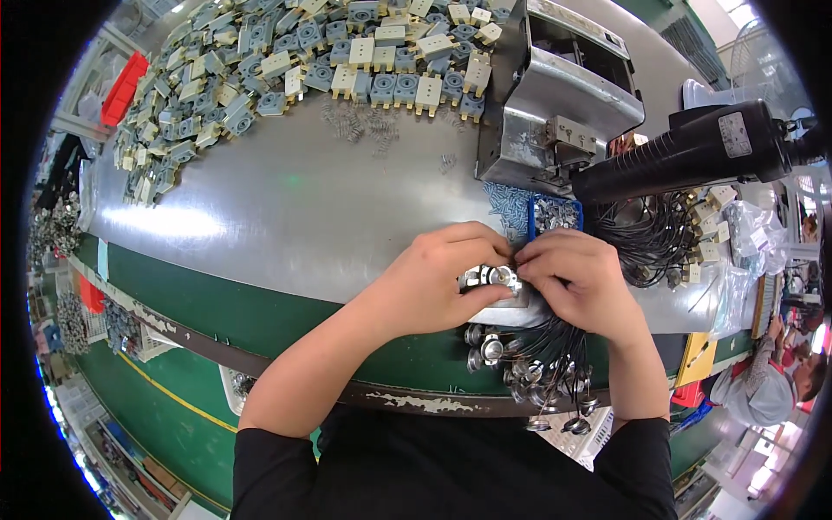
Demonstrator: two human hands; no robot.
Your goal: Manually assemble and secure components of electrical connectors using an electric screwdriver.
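Note:
A small silvery metal part with a round piece on top [500, 276] sits between my two hands, over a metal block [513, 314] near the bench edge. My left hand [440, 276] is closed around its left side, thumb in front and fingers behind. Against its right side, my right hand [575, 276] has its fingertips pinched together; what lies between them is hidden. Black cables [562, 347] run from beneath my right hand over the bench edge, with round metal pieces [530, 374] hanging in a cluster.
Grey and cream switch-like blocks [347, 52] are heaped at the back, with small springs [381, 126] in front. Beyond my hands are a blue tray [556, 213] of small metal parts and loose screws [505, 201]. A black power screwdriver [685, 154] and metal machine [563, 87] stand at right.

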